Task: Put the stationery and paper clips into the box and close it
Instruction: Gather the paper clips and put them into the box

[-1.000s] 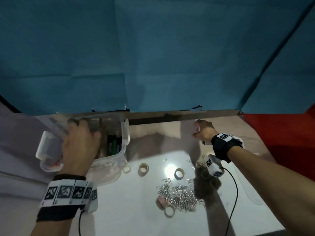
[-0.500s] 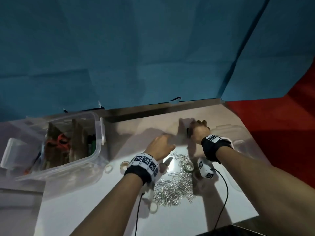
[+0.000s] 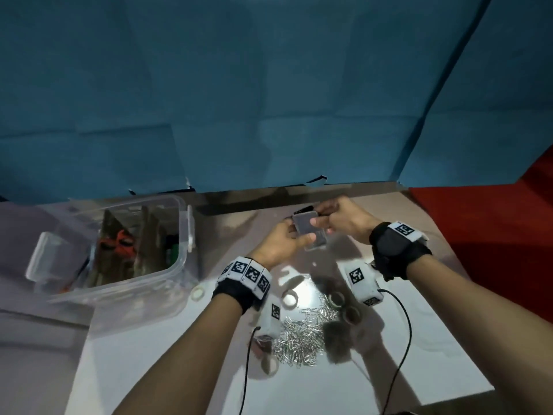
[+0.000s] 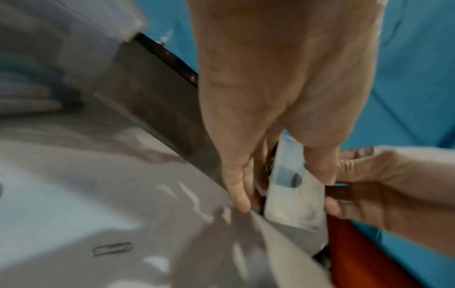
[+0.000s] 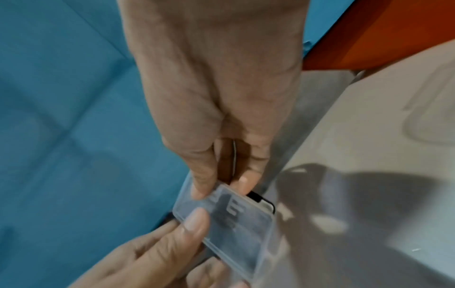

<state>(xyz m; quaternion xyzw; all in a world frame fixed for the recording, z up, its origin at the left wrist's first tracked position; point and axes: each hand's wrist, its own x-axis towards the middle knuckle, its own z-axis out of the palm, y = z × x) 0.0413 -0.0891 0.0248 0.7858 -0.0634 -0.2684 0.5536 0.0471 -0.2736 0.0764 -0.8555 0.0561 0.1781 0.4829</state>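
A small clear plastic case (image 3: 309,233) is held above the back of the white table by both hands. My left hand (image 3: 294,236) grips its near end, with the thumb on top. My right hand (image 3: 321,220) pinches its far end, where a thin black part (image 3: 305,209) sticks out. The right wrist view shows the case (image 5: 236,224) flat between both thumbs. A pile of paper clips (image 3: 302,336) lies below my wrists. The big clear box (image 3: 179,205) stands open at the left with pens and red-handled scissors (image 3: 119,242) inside.
Several tape rolls lie around the pile, among them one by the box (image 3: 197,293), one in the light patch (image 3: 289,298) and one at the front (image 3: 269,365). A clear lid (image 5: 430,120) lies on the table's right side. One loose clip (image 4: 112,248) lies apart.
My left hand left the big box and crossed to the right hand. The right hand lifted the small case from the table's back edge, and both hands now hold it.
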